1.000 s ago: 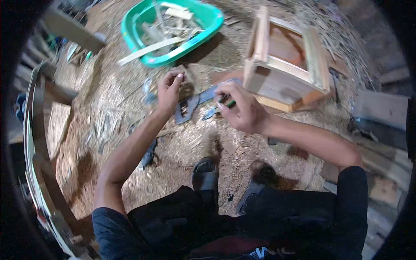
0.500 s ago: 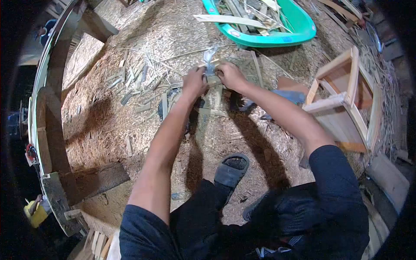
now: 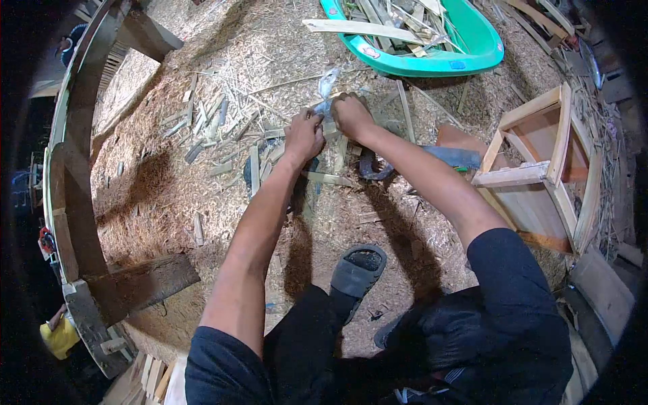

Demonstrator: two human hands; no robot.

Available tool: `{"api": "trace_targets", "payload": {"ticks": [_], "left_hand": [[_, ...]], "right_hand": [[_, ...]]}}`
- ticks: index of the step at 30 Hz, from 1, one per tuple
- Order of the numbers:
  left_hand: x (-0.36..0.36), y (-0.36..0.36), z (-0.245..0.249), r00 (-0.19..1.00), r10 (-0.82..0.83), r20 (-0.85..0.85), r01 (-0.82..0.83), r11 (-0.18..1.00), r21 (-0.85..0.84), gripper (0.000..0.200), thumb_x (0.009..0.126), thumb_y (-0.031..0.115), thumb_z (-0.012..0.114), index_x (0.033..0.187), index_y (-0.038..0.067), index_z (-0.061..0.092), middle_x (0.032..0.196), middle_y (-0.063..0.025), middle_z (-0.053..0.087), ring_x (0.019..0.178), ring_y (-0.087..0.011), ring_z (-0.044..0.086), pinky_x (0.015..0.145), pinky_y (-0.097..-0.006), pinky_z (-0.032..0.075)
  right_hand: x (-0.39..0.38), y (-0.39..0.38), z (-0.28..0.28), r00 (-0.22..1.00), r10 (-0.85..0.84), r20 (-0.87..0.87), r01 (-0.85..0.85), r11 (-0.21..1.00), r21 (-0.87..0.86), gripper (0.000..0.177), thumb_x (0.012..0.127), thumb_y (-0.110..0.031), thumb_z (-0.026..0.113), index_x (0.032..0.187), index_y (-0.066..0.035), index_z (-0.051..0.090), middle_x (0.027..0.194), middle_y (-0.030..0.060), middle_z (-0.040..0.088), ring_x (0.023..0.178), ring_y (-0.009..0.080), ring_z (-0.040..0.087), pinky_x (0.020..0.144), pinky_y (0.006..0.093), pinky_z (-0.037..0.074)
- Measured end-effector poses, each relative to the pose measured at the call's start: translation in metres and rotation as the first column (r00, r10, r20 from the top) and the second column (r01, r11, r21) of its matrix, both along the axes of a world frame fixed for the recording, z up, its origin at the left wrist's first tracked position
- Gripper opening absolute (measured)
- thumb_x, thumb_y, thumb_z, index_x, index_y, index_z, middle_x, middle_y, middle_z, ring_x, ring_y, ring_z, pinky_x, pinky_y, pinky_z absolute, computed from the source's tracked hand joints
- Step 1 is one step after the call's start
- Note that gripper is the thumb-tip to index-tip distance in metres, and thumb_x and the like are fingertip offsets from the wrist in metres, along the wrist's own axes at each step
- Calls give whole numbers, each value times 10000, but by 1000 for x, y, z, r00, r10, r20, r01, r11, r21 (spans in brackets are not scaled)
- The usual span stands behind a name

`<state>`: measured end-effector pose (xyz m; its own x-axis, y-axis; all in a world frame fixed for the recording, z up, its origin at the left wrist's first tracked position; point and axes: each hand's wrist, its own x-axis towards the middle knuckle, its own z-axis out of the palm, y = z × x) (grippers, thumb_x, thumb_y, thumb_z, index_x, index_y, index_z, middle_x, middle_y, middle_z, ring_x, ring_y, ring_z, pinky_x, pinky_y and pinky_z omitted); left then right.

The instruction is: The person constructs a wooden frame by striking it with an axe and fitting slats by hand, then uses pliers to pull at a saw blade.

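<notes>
A crumpled piece of clear, bluish plastic (image 3: pixel 328 82) stands out between my two hands, low over the littered floor. My left hand (image 3: pixel 305 133) is closed with its fingertips at the plastic's lower left edge. Fingers curled, my right hand (image 3: pixel 352 116) presses against the same plastic from the right. The part inside my fingers is hidden. Thin wood offcuts (image 3: pixel 329 179) lie under and around both hands. Beside my right wrist is a dark curved piece (image 3: pixel 373 167), and a flat grey-blue piece (image 3: pixel 452 156) shows beyond the forearm.
A green tub (image 3: pixel 432 65) full of wood strips stands ahead. To the right sits a wooden frame (image 3: pixel 516 175) with panels. A heavy timber structure (image 3: pixel 81 202) runs along the left. Sawdust and shavings (image 3: pixel 148 196) cover the floor, and my sandalled foot (image 3: pixel 358 270) is below.
My right hand has rolled over and curled more tightly beside the plastic. My left hand has dropped slightly. The view has shifted a little, showing more of the dark curved piece.
</notes>
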<state>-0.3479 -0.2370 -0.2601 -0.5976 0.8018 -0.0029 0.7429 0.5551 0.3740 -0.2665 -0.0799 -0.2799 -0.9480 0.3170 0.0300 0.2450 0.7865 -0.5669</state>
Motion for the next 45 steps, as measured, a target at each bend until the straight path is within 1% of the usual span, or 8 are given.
{"api": "trace_targets", "payload": {"ticks": [3, 6, 13, 16, 22, 31, 37, 45], "left_hand": [[-2, 3, -8, 997, 47, 63, -53, 992, 110, 271, 857, 181, 579, 1093, 98, 681, 1162, -133, 578, 1131, -341, 532, 936, -502, 436], [-3, 5, -5, 983, 95, 156, -119, 982, 149, 251, 853, 190, 591, 1060, 81, 681, 1161, -143, 587, 1117, -358, 542, 934, -482, 443], [-4, 5, -2, 985, 89, 148, -109, 984, 138, 291, 845, 220, 615, 1060, 31, 670, 1150, -166, 598, 1066, -363, 579, 915, -448, 466], [-4, 7, 1, 986, 90, 137, -105, 989, 102, 316, 841, 235, 622, 1073, 26, 673, 1163, -167, 601, 1071, -354, 586, 913, -437, 476], [0, 1, 0, 1000, 17, -8, -17, 999, 33, 289, 841, 228, 610, 1055, 56, 699, 1167, -153, 606, 1074, -348, 588, 915, -450, 481], [-4, 3, -2, 997, 24, 73, -24, 1000, -2, 335, 832, 227, 567, 1102, 70, 689, 1225, -154, 568, 1165, -340, 532, 988, -505, 403], [-5, 1, 2, 991, 18, 133, -17, 1000, -10, 368, 851, 246, 568, 1162, 69, 652, 1258, -152, 554, 1210, -339, 503, 1024, -499, 373], [-10, 2, 3, 999, -35, 3, 35, 999, -6, 328, 859, 286, 600, 1095, 70, 675, 1174, -180, 588, 1084, -387, 573, 936, -487, 459]], "right_hand": [[5, -1, -10, 982, -30, -189, 34, 999, 20, 113, 777, -65, 595, 864, -17, 649, 924, 217, 644, 926, 398, 607, 846, 482, 478], [3, 4, -12, 998, -10, -65, 13, 999, 41, 161, 757, -64, 621, 911, -17, 637, 930, 201, 641, 959, 392, 589, 881, 474, 462], [-1, 10, -4, 982, -20, -190, 7, 997, -72, 114, 750, -24, 590, 849, 19, 626, 745, 258, 630, 749, 426, 638, 680, 484, 490], [6, 10, 15, 991, -96, -97, 75, 977, -200, 112, 790, -24, 583, 858, 24, 658, 920, 293, 647, 890, 457, 631, 808, 502, 493], [8, 2, 11, 988, 34, -150, -28, 999, 46, 145, 779, -10, 587, 891, -27, 679, 940, 227, 630, 1016, 403, 606, 863, 470, 494], [-6, 9, -23, 960, 104, -260, -76, 990, 117, 158, 833, -127, 582, 796, -2, 672, 848, 232, 650, 817, 424, 622, 757, 505, 484], [2, 19, 6, 996, 0, -88, -22, 967, -254, 158, 814, -68, 622, 934, 1, 698, 936, 224, 685, 889, 386, 665, 773, 446, 519], [-1, 50, 5, 949, -171, -265, 90, 951, -295, 166, 862, -120, 621, 930, 18, 682, 956, 197, 689, 914, 272, 668, 837, 372, 501]]}}
